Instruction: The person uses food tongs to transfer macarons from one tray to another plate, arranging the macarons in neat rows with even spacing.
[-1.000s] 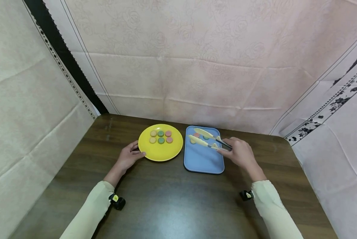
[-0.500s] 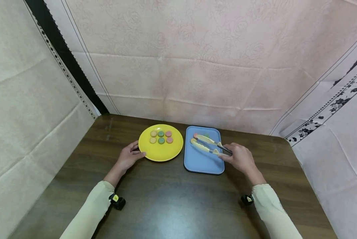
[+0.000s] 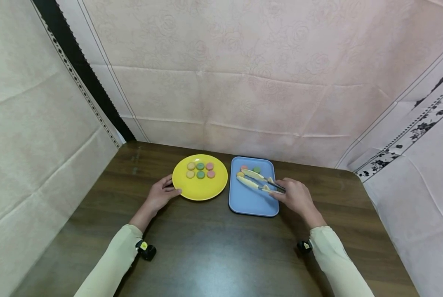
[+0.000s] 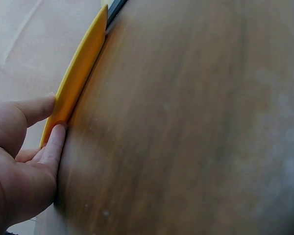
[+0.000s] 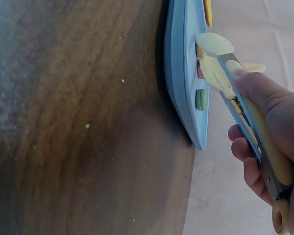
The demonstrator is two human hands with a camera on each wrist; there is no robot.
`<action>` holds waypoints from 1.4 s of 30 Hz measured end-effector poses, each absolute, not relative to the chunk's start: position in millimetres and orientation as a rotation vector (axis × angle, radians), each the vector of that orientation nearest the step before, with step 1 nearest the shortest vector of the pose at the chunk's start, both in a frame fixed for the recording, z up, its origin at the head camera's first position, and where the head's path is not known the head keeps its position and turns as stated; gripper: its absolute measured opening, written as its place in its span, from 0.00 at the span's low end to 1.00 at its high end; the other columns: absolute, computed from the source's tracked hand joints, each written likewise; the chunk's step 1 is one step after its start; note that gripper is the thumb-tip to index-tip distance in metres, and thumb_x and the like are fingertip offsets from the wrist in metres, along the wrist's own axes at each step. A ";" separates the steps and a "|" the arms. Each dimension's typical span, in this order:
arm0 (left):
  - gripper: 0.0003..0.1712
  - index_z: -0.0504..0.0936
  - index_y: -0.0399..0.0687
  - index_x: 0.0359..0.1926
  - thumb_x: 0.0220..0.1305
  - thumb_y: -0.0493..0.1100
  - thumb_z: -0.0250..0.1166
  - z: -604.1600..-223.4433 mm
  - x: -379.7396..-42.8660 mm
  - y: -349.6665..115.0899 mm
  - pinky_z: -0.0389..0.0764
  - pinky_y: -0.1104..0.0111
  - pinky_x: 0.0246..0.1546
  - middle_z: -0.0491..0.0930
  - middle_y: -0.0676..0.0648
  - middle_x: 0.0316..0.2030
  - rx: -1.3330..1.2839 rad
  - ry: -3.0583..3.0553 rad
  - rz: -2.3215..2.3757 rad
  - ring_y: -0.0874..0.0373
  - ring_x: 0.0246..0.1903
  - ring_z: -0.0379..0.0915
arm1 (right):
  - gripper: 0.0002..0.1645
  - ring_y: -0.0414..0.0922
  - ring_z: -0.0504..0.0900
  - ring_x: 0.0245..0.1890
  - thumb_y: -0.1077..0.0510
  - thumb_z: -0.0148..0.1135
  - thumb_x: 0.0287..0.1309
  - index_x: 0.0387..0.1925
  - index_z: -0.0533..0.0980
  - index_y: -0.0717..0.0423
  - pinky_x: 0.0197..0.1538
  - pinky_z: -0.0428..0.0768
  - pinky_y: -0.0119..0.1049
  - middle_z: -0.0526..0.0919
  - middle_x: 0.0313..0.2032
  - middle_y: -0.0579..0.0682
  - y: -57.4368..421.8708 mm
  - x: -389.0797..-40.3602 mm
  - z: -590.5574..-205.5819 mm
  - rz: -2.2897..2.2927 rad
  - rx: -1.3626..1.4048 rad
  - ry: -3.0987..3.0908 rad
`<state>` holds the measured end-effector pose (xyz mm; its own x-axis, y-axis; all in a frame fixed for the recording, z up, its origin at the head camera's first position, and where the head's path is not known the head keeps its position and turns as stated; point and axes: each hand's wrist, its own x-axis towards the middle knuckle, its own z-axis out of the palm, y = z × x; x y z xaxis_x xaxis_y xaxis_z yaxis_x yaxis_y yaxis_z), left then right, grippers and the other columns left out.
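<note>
My left hand (image 3: 160, 194) holds the near left rim of a round yellow plate (image 3: 199, 192), thumb on the rim and fingers at its underside in the left wrist view. Several yellow, green and pink macarons sit in two rows on it. My right hand (image 3: 297, 198) grips tongs (image 5: 272, 152) with cream-coloured tips, reaching over a blue tray (image 3: 252, 206). The tongs stand spread, their tips close to a yellow macaron (image 3: 240, 174); whether they touch it I cannot tell. A pink macaron (image 3: 244, 168) and a green macaron (image 3: 256, 169) lie behind it on the tray.
Plate and tray stand side by side, a narrow gap between them, near the far edge of a brown wooden table (image 3: 206, 247). Pale patterned cloth (image 3: 243, 82) hangs behind the table and at both sides.
The tongs have come down toward the tray and slightly nearer to me, their tips shifting from over the pink and green macarons toward the yellow one. My left hand and the plate keep their place.
</note>
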<state>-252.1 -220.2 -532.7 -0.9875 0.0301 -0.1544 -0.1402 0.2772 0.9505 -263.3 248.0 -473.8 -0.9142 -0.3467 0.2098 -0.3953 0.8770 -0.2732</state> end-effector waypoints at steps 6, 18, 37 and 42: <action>0.47 0.55 0.41 0.80 0.69 0.46 0.70 -529.6 -250.4 -219.7 0.79 0.57 0.59 0.63 0.33 0.74 -0.099 2.389 1.812 0.40 0.64 0.72 | 0.32 0.44 0.75 0.28 0.43 0.76 0.56 0.55 0.84 0.61 0.30 0.75 0.40 0.85 0.40 0.54 246.9 -265.1 -474.6 0.477 0.578 -2.902; 0.46 0.57 0.42 0.79 0.69 0.45 0.70 -534.0 -251.5 -220.6 0.80 0.59 0.58 0.65 0.35 0.73 -0.116 2.413 1.796 0.42 0.63 0.73 | 0.32 0.43 0.75 0.27 0.43 0.75 0.58 0.54 0.84 0.61 0.29 0.74 0.39 0.85 0.38 0.53 246.6 -266.5 -473.2 0.474 0.588 -2.890; 0.46 0.56 0.43 0.80 0.69 0.45 0.69 -534.3 -252.8 -220.7 0.80 0.59 0.58 0.65 0.36 0.73 -0.122 2.414 1.786 0.42 0.64 0.73 | 0.29 0.44 0.77 0.27 0.46 0.79 0.54 0.52 0.86 0.59 0.30 0.78 0.41 0.84 0.34 0.52 204.5 -259.7 -434.1 0.460 0.739 -2.706; 0.46 0.56 0.43 0.80 0.69 0.45 0.70 -533.6 -252.0 -221.1 0.80 0.58 0.58 0.65 0.36 0.73 -0.128 2.405 1.791 0.42 0.64 0.72 | 0.29 0.44 0.78 0.27 0.45 0.78 0.54 0.53 0.86 0.58 0.30 0.80 0.42 0.87 0.37 0.52 181.2 -262.9 -434.4 0.437 0.810 -2.698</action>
